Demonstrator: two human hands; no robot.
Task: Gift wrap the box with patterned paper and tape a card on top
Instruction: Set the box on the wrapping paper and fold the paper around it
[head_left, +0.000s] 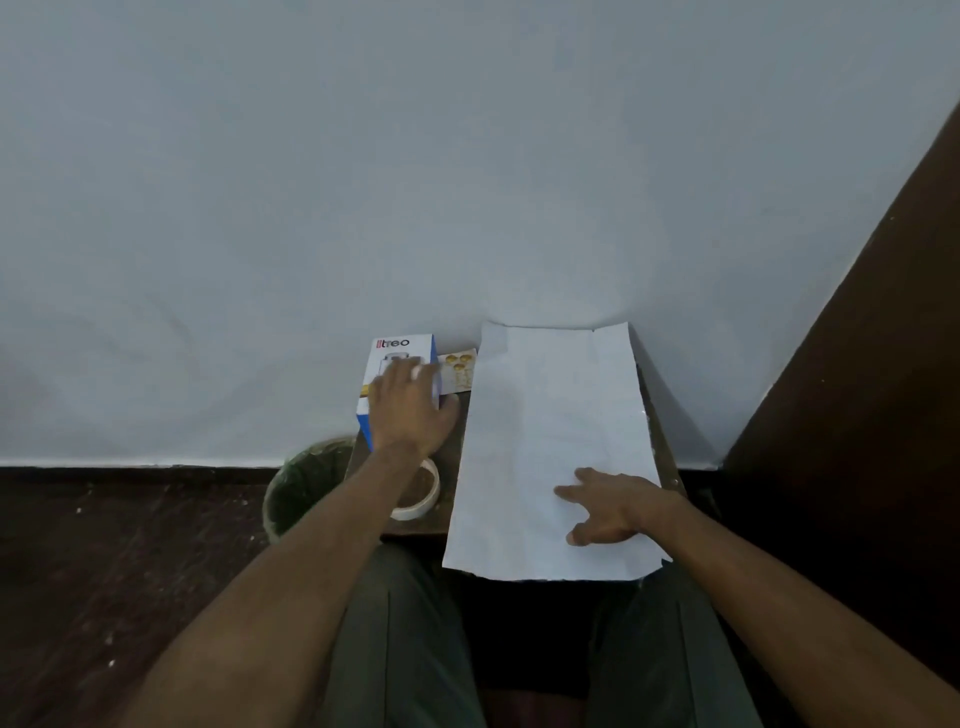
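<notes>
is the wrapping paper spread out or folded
Spread out: the white sheet of paper lies flat on the small table, right hand resting on it.

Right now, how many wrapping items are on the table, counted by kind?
Box: 1
Paper sheet: 1
Card: 1
Tape roll: 1
Total: 4

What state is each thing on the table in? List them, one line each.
box: closed, unwrapped, left hand gripping it
paper: spread flat, white side up, right hand resting on it
card: lying flat, untaped, beside box
tape roll: lying flat, partly under left forearm
</notes>
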